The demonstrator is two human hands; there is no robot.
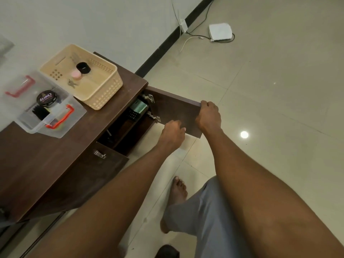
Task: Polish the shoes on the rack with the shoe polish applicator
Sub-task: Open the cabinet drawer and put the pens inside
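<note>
The right hand [208,116] grips the top edge of the open cabinet door [176,108]; the left hand [172,134] hangs loosely curled just beside the door's lower edge, holding nothing. On the cabinet top [46,161], left of the door, a beige basket [104,94] holds a black cap [83,68], a pink jar [76,74] and keys [71,83]; beside it, a clear box [55,127] holds a polish tin [46,97] and a black brush [40,112]. Whether any shoes sit inside the cabinet cannot be told.

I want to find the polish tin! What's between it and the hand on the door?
In the head view, the beige basket sits on the cabinet top between the polish tin and the right hand gripping the door.
</note>
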